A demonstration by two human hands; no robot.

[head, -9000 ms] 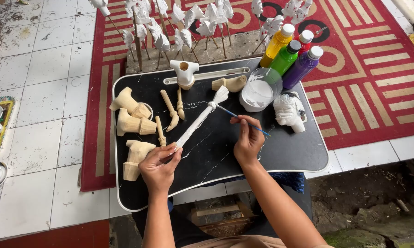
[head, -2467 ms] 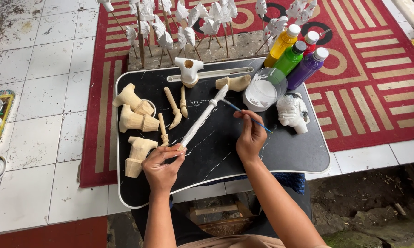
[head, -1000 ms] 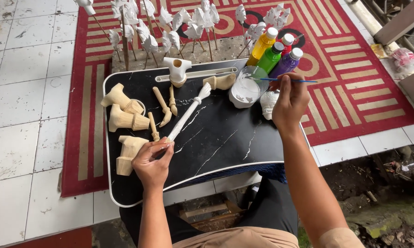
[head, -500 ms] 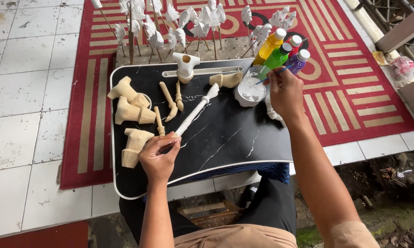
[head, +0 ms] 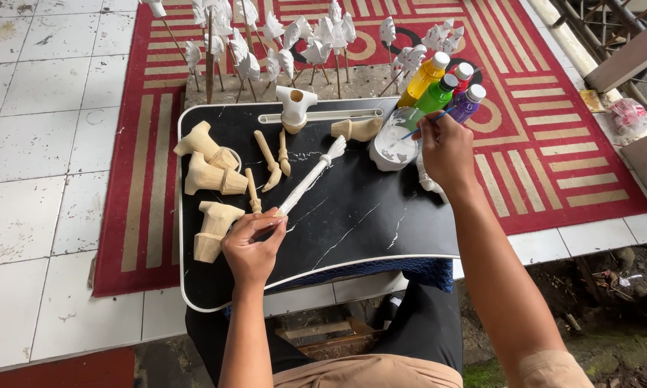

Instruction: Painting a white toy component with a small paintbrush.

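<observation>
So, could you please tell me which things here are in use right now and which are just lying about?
In use:
left hand holding the white-painted stick
right hand dipping the brush
paint cup

Lying about:
bare wooden pieces
paint bottles
white figures on sticks

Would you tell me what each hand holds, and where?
Left hand holds the white-painted stick by its lower end; right hand holds a thin brush near its upper end.

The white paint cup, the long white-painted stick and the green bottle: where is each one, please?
white paint cup (head: 391, 147), head view, on its white inner wall.
long white-painted stick (head: 310, 177), head view, middle of its shaft.
green bottle (head: 433, 98), head view, on its green body below the cap.
</observation>
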